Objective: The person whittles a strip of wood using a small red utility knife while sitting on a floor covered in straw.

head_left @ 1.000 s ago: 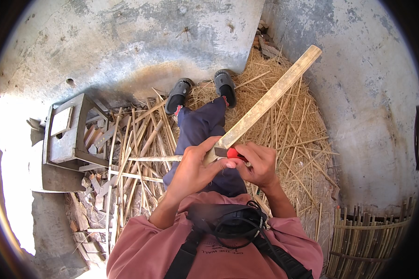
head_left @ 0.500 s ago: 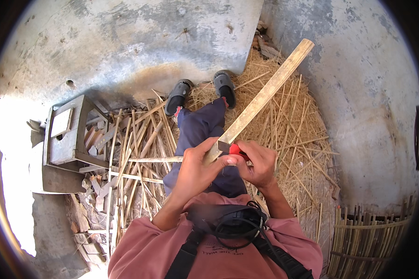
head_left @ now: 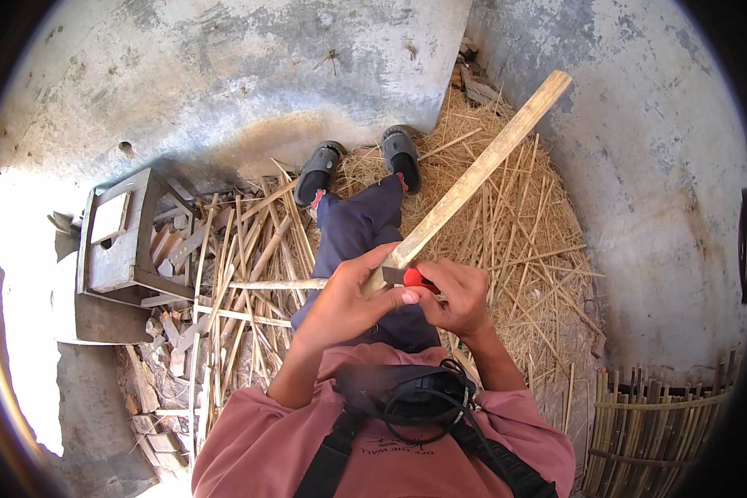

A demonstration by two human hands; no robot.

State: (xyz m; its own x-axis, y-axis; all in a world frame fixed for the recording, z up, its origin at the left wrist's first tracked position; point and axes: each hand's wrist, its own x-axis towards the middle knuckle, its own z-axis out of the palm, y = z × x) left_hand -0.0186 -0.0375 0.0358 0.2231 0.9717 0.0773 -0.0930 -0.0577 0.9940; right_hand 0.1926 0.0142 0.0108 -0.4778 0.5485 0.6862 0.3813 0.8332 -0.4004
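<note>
A long, flat strip of bamboo (head_left: 485, 170) slants from my hands up to the far right. My left hand (head_left: 349, 290) is closed round its near end, the thumb reaching toward my right hand. In my right hand (head_left: 456, 297) is a knife (head_left: 419, 279) with a red handle. Its short dark blade lies across the strip's near end and touches it, just beyond my left fingers. My right fingers wrap the handle and hide part of it.
Thin shavings (head_left: 506, 224) and loose bamboo sticks (head_left: 257, 241) cover the floor round my feet. A wooden frame box (head_left: 112, 241) stands at the left. At the lower right is a slatted bamboo basket (head_left: 656, 427). Grey walls (head_left: 647, 166) close in ahead and on the right.
The knife blade has shifted slightly toward me and left along the strip, its angle turned. The strip's far end has swung a little to the right.
</note>
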